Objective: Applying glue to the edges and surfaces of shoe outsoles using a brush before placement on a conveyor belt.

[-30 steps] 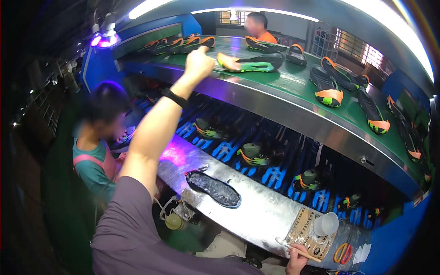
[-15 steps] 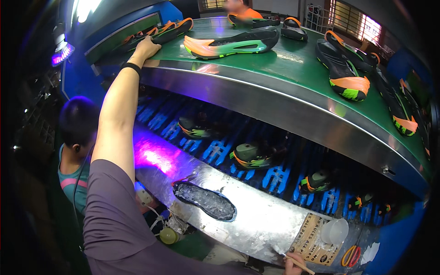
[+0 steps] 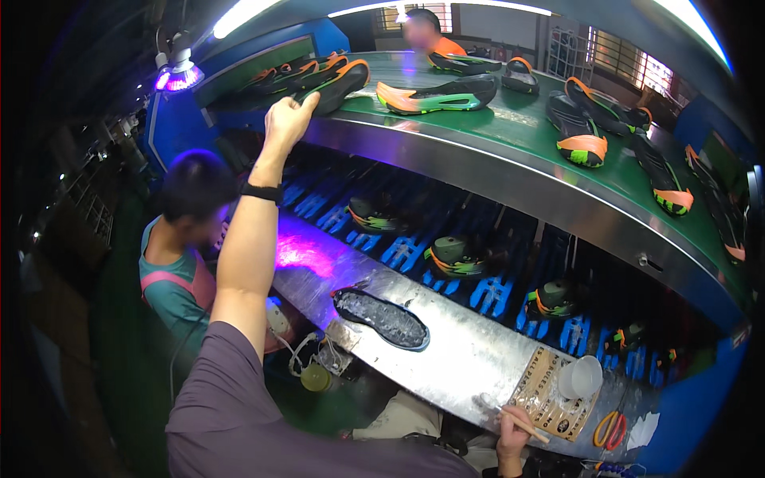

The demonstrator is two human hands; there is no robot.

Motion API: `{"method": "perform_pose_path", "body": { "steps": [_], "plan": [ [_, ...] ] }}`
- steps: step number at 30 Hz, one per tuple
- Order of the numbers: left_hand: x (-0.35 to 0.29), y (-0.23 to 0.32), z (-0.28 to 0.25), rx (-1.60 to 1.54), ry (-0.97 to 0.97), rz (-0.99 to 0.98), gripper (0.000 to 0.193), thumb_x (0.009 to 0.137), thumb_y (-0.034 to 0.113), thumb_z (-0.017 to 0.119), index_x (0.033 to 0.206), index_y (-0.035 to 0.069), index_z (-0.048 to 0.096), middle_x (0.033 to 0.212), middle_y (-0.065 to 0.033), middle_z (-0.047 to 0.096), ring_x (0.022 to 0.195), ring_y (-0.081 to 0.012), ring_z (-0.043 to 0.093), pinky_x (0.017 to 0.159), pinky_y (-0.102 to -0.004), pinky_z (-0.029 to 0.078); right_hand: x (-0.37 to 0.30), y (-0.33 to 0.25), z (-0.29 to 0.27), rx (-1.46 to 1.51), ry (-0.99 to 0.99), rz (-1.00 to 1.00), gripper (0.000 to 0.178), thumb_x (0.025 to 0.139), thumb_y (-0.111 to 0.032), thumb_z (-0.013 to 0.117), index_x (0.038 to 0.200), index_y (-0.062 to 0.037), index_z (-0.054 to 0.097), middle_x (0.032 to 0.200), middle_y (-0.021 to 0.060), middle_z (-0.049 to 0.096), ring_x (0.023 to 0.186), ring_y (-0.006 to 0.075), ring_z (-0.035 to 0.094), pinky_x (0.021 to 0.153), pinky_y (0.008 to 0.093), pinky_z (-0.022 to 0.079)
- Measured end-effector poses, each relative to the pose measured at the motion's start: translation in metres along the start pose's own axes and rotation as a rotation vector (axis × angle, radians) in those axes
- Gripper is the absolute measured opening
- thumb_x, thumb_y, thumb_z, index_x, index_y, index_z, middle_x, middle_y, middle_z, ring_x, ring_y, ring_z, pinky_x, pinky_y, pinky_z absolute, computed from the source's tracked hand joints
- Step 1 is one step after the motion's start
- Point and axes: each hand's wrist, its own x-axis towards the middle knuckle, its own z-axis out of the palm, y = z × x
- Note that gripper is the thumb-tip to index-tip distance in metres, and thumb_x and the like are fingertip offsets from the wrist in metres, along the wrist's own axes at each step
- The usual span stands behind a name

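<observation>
My left hand (image 3: 289, 117) is stretched up to the near edge of the green upper belt (image 3: 510, 127). Its fingers are curled over the end of a black and orange shoe (image 3: 339, 82). A black wristband sits on that forearm. My right hand (image 3: 514, 436) is low at the bottom edge, gripping a thin wooden brush (image 3: 504, 413) over the steel bench (image 3: 470, 358). A dark shoe sole (image 3: 381, 317) lies flat on the bench, between the two hands.
Several more shoes ride the belt, including a green and orange one (image 3: 437, 95). Blue racks (image 3: 494, 291) below carry shoes. A white cup (image 3: 580, 376), a perforated pad (image 3: 546, 394) and orange scissors (image 3: 610, 430) lie at the right. A co-worker (image 3: 187, 239) sits left; another person (image 3: 422, 28) stands far off.
My left hand has moved leftward along the belt's edge and now closes on the black and orange shoe. The right hand stays low with the brush.
</observation>
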Motion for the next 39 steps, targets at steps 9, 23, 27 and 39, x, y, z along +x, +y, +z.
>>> {"method": "perform_pose_path", "body": {
  "steps": [9, 23, 27, 39],
  "plan": [
    [-0.098, -0.017, -0.026, -0.76, 0.357, -0.149, 0.04, 0.085, 0.005, 0.057, 0.123, -0.005, 0.054, 0.095, -0.0177, 0.065, 0.058, -0.0178, 0.063, 0.05, -0.0297, 0.055, -0.003, -0.02, 0.002, 0.092, 0.019, 0.114, 0.015, 0.094, -0.005, 0.062, 0.106, 0.0039, 0.066, 0.092, 0.007, 0.063, 0.079, 0.0122, 0.06, 0.071, 0.0248, 0.048],
    [-0.384, 0.02, -0.04, -1.237, -0.915, -0.696, 0.028, 0.093, 0.024, 0.056, 0.099, -0.001, 0.069, 0.095, -0.0118, 0.072, 0.08, -0.0217, 0.069, 0.08, -0.0348, 0.056, 0.083, -0.125, -0.103, -0.611, 0.326, -0.081, 0.015, 0.092, -0.014, 0.067, 0.098, -0.0015, 0.071, 0.077, 0.0072, 0.07, 0.069, 0.0151, 0.064, 0.066, 0.0306, 0.05],
    [-0.456, 0.018, -0.033, -1.602, -1.305, -0.904, 0.055, 0.094, 0.035, 0.059, 0.133, -0.004, 0.056, 0.128, -0.0229, 0.063, 0.115, -0.0339, 0.065, 0.099, -0.0461, 0.052, 0.094, -0.103, -0.119, -0.786, 0.248, -0.046, 0.023, 0.089, -0.025, 0.068, 0.094, -0.0032, 0.073, 0.073, 0.0168, 0.068, 0.069, 0.0286, 0.069, 0.064, 0.0365, 0.051],
    [-0.488, 0.019, -0.048, -1.672, -1.623, -0.809, 0.077, 0.085, 0.007, 0.074, 0.15, -0.001, 0.035, 0.144, -0.0154, 0.051, 0.133, -0.0261, 0.052, 0.112, -0.0403, 0.041, 0.045, -0.133, -0.058, -0.302, 0.203, -0.062, 0.017, 0.093, -0.008, 0.065, 0.106, -0.0001, 0.071, 0.095, 0.0059, 0.071, 0.087, 0.0136, 0.065, 0.078, 0.0267, 0.051]
  ]
}}
